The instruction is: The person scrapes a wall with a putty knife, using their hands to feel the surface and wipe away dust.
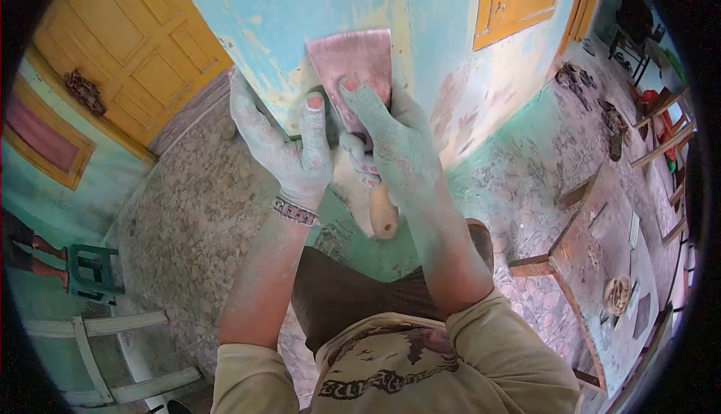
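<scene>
My right hand is closed on a paint scraper, thumb pressed on its wide metal blade. The wooden handle points down toward my body below the curled fingers. Against the patchy light-blue wall, the blade lies with its broad edge up. My left hand is at the wall's left corner, thumb apart from the fingers and holding no tool; whether it presses on the wall is hard to tell. Pale dust coats both hands and forearms. A bracelet circles my left wrist.
A yellow door stands at left, with a green stool and a person's legs below it. A worn wooden table stands at right. Shoes lie on the dusty floor. A white wooden frame is at lower left.
</scene>
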Action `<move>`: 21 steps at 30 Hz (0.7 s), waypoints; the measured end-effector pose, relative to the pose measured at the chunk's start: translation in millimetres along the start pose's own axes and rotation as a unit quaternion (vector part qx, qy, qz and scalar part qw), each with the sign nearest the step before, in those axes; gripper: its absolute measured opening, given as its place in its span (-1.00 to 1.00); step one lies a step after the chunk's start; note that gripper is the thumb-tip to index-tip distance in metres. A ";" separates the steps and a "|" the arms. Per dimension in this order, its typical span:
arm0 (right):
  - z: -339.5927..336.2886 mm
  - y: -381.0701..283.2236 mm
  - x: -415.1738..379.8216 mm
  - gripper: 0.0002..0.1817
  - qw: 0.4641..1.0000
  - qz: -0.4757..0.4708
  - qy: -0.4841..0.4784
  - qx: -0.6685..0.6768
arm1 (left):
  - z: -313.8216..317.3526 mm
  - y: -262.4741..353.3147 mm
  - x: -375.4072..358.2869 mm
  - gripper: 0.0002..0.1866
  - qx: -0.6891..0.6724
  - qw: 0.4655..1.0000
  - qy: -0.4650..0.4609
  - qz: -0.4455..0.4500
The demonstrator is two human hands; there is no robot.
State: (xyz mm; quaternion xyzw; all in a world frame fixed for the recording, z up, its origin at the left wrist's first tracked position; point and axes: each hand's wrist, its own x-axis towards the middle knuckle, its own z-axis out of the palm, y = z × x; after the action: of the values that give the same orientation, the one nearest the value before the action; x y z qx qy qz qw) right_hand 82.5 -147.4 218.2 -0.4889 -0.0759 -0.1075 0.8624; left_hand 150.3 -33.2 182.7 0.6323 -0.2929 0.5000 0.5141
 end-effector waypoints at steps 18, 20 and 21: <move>1.5 1.4 -3.4 -0.63 0.999 0.028 0.010 0.013 | -2.7 -0.8 0.4 -0.18 0.011 1.000 -0.004 -0.001; -4.9 -1.6 -6.1 -0.64 0.999 0.043 -0.010 0.006 | -1.9 -3.1 0.3 -0.18 0.008 1.000 -0.001 0.009; -5.1 -5.2 -3.0 -0.64 0.999 0.044 -0.020 -0.002 | -1.2 -3.2 2.0 -0.18 -0.001 1.000 0.004 0.005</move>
State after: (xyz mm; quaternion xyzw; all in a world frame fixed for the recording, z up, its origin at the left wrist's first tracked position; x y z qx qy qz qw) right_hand 78.4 -154.1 219.2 -0.4955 -0.0711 -0.0600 0.8636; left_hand 153.4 -30.8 183.4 0.6283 -0.2945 0.5047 0.5136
